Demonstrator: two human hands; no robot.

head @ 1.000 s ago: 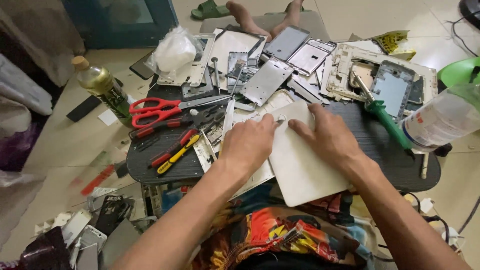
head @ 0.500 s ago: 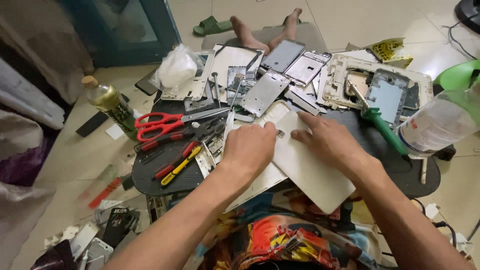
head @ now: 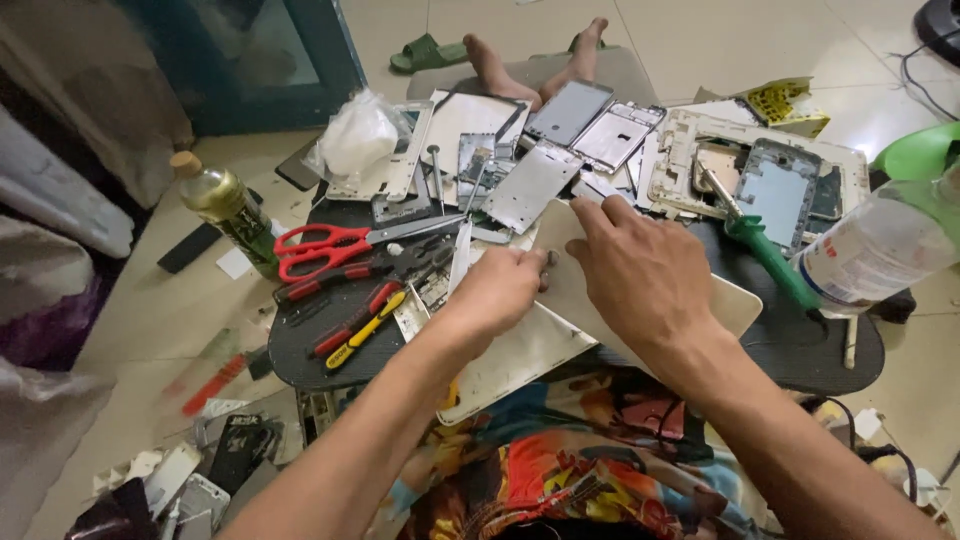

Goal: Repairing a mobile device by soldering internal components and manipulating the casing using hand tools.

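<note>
A white tablet back cover [head: 728,303] lies tilted across a round black tray [head: 300,350] in front of me. My left hand [head: 500,290] curls its fingers around the cover's left edge. Palm down on top of the cover, my right hand [head: 645,272] has its fingertips at the far edge. A second white panel [head: 505,362] lies under the cover, sticking out toward my lap.
Red-handled scissors [head: 320,245], pliers and a red-yellow screwdriver [head: 365,320] lie left on the tray. Phone frames and screens [head: 570,110] crowd the back, with a green-handled screwdriver [head: 768,255] and a clear plastic bottle [head: 880,250] at right. A corked bottle [head: 225,205] stands left. Another person's bare feet [head: 500,60] are beyond.
The white cover has turned, its far corner now up toward the phone frames. My left hand went from lying flat on it to curling around its left edge. The view has shifted slightly.
</note>
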